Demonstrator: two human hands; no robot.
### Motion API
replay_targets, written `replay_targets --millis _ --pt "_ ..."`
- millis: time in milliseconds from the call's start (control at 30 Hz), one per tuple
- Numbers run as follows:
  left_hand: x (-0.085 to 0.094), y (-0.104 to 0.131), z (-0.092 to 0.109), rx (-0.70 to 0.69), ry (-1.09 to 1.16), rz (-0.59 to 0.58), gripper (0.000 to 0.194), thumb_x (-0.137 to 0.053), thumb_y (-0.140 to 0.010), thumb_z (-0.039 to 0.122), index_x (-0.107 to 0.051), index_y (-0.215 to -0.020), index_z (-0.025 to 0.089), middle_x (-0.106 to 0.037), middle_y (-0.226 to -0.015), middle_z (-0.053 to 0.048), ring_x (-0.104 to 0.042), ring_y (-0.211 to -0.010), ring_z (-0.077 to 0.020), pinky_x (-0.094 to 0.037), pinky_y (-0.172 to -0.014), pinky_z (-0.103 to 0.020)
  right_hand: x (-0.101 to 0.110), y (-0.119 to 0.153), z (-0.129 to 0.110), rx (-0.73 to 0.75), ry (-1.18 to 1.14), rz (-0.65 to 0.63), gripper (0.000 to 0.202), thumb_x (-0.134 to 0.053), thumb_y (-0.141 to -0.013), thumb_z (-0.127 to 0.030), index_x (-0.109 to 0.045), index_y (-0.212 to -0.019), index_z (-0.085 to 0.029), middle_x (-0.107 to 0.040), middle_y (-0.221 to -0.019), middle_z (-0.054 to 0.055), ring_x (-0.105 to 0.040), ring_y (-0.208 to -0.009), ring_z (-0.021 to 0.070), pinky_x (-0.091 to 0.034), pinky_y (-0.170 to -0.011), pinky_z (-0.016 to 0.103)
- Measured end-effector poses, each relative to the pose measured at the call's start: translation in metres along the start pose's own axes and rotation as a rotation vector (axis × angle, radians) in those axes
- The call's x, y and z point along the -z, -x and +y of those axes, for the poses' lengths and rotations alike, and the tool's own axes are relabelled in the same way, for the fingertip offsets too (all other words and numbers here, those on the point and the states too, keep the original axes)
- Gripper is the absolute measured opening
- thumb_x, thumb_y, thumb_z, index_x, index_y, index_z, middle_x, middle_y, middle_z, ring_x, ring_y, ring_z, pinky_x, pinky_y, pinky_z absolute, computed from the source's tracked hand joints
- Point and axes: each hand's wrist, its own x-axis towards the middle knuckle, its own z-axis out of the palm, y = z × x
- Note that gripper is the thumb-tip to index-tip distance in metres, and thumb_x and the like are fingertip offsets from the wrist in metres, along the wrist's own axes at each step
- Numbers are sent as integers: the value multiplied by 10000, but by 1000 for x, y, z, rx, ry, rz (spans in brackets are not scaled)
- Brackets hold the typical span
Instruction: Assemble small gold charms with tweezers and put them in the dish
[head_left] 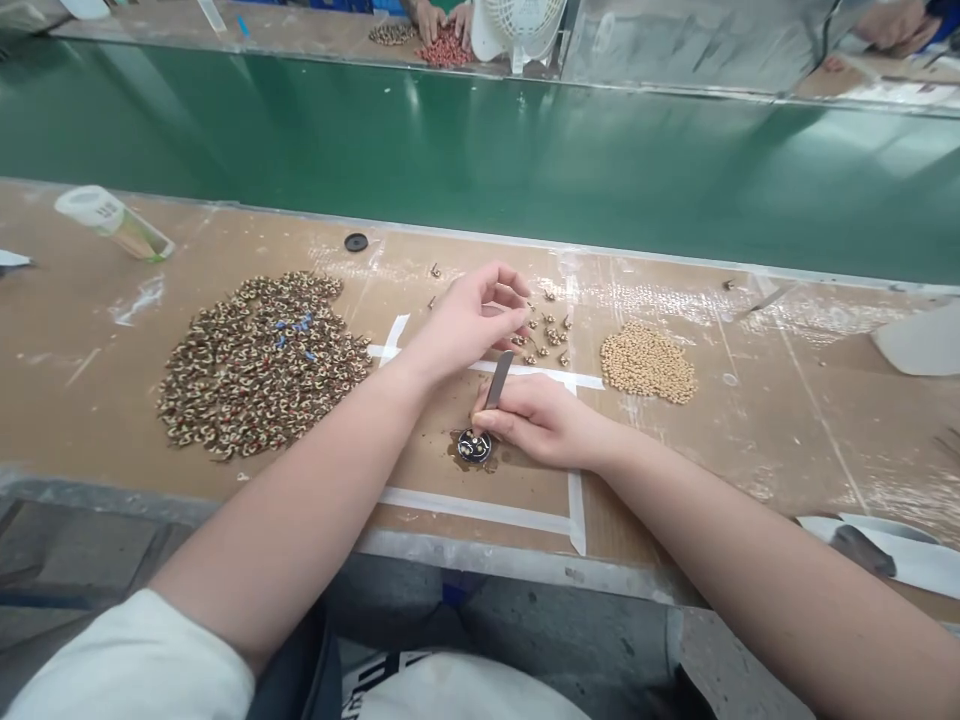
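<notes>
My right hand [536, 415] is closed around flat grey metal tweezers [499, 380], whose back end sticks up above the fingers. Its fingertips are at a small black round dish [475, 446] holding glossy dark liquid and a few pale beads; the tweezer tips are hard to make out. A brown wet stain surrounds the dish. My left hand [484, 312] hovers just beyond, fingers curved and apart from the thumb, with nothing visible in them. Beside its fingertips lie several small brassy parts with short stems [551, 335].
Left is a large heap of small brown-and-cream parts [262, 370] with blue bits; right, a pile of tan beads [649, 362]. White tape [480, 510] frames the work spot. A clear tub [116, 222], black cap [356, 242] and green belt [480, 150] lie beyond. Co-workers' hands [442, 22] work opposite.
</notes>
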Motion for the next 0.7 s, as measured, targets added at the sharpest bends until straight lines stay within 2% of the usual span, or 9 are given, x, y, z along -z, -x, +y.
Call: replay_targets --millis 100,267,400,467,567,700 --pt "1 1 -10 -56 91 -27 234 -775 -892 149 -665 -1090 208 -692 -1018 -35 -722 -849 -153 -621 -640 -246 1 -1 -1 -7 10 -11 451 -491 -1145 -436 -593 -779 -192 -657 -791 25 -558 -723 155 -440 -721 314" --pt "-4 -3 -13 -146 152 -42 292 -873 -834 207 -722 -1084 201 -752 -1025 -53 -738 -1027 -197 -606 -692 -225 1 -1 -2 -15 15 -35 484 -471 -1147 -504 -618 -801 -201 -695 -825 46 -610 -763 172 -475 -757 324" --pt "-8 -6 -16 -106 185 -67 313 -870 -833 193 -710 -1103 204 -764 -1002 -39 -753 -950 -185 -642 -751 -275 0 0 -3 -21 -42 10 444 -516 -1137 -473 -661 -820 -198 -701 -799 40 -622 -735 163 -492 -728 316" --pt "-9 -8 -20 -108 183 -86 311 -869 -805 144 -717 -1072 189 -779 -979 -39 -762 -924 -179 -649 -785 -291 2 2 -4 -16 -150 103 407 -548 -1130 -443 -695 -842 -196 -655 -720 11 -597 -645 139 -484 -655 297" --pt "-10 -8 -23 -156 145 -112 274 -862 -765 86 -750 -1000 170 -812 -975 -48 -784 -933 -178 -650 -875 -315 9 5 -3 -41 -347 318 369 -574 -1122 -447 -713 -877 -209 -593 -659 -18 -535 -516 108 -421 -522 276" --pt "-11 -4 -16 -57 110 -194 240 -803 -860 139 -787 -1097 174 -845 -1044 -92 -812 -1012 -226 -632 -730 -272 27 4 3 -121 -454 708 432 -615 -1069 -591 -604 -809 -247 -467 -623 -50 -413 -468 101 -352 -471 276"
